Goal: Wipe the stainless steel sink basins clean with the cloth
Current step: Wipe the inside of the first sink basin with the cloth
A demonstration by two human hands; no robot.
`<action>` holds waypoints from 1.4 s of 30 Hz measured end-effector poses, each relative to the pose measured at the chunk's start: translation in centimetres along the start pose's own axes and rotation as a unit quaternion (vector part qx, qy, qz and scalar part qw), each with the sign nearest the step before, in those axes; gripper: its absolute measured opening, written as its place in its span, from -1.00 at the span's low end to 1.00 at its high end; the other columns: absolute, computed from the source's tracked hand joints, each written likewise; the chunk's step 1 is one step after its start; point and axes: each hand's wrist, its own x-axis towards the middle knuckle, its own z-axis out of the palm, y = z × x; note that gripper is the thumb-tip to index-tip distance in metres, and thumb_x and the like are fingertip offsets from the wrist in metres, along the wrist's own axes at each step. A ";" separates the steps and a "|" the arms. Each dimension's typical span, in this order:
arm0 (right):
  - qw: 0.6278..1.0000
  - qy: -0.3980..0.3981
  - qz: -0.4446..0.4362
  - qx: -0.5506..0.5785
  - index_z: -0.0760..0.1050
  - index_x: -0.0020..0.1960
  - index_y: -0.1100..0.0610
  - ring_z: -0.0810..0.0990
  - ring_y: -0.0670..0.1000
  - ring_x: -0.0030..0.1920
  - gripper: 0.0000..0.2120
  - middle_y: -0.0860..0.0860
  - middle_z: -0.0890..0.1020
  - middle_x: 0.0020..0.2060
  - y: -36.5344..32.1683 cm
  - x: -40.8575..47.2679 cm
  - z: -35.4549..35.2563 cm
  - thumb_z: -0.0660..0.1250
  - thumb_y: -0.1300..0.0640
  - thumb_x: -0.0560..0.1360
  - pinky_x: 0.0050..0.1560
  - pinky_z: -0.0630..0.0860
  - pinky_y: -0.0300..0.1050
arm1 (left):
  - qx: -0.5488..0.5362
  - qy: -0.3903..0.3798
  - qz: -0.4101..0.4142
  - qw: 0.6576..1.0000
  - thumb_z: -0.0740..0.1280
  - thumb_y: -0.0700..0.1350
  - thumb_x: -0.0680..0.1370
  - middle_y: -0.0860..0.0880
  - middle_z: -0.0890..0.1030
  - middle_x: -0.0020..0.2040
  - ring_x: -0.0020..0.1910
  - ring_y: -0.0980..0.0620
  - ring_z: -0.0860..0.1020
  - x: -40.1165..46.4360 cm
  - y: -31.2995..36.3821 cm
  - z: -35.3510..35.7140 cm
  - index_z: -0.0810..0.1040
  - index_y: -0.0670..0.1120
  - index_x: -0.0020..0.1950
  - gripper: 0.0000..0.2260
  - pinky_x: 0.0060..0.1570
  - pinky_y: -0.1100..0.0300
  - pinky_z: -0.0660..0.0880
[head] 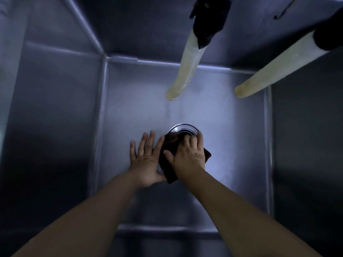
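I look straight down into a deep stainless steel sink basin. A dark brown cloth lies on the basin floor, partly covering the round metal drain. My right hand presses on top of the cloth with its fingers curled over the cloth's far edge at the drain. My left hand lies flat on the basin floor beside the cloth, fingers straight and spread, its thumb side touching the cloth's left edge.
Two pale yellowish hoses hang down into the basin from the top right, each with a dark wrap at its upper end. Steel walls rise on all sides; the left wall is dark.
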 end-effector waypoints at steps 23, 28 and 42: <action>0.983 0.134 -0.123 0.036 0.09 0.52 0.16 0.08 0.23 0.50 -0.36 0.22 0.14 0.49 13.3 -6.6 6.5 0.02 -0.19 0.56 0.47 -0.01 0.15 | 0.064 0.087 -0.053 0.993 0.38 0.10 0.43 -0.04 -0.10 0.57 0.54 -0.05 -0.10 -3.2 0.2 -5.2 -0.05 -0.02 0.55 -0.16 0.47 0.03 -0.08; 0.987 0.136 0.010 0.086 0.18 0.50 0.21 0.12 0.33 0.46 -0.32 0.33 0.21 0.45 11.7 -0.3 2.0 0.02 -0.17 0.51 0.43 -0.02 0.23 | 0.027 0.133 -0.115 0.984 0.36 0.06 0.47 -0.01 0.02 0.56 0.53 -0.02 -0.03 -5.5 -1.0 -8.2 0.04 -0.04 0.54 -0.25 0.45 0.08 -0.02; 0.954 0.168 -0.249 0.020 0.12 0.54 0.04 0.03 0.31 0.50 -0.23 0.25 0.12 0.50 -5.8 4.0 -0.6 0.17 -0.25 0.41 0.44 -0.03 0.32 | -0.002 0.173 -0.159 0.972 0.38 -0.09 0.46 -0.07 0.18 0.52 0.48 -0.08 0.10 -7.1 -3.6 -7.1 0.21 -0.10 0.48 -0.36 0.40 -0.02 0.16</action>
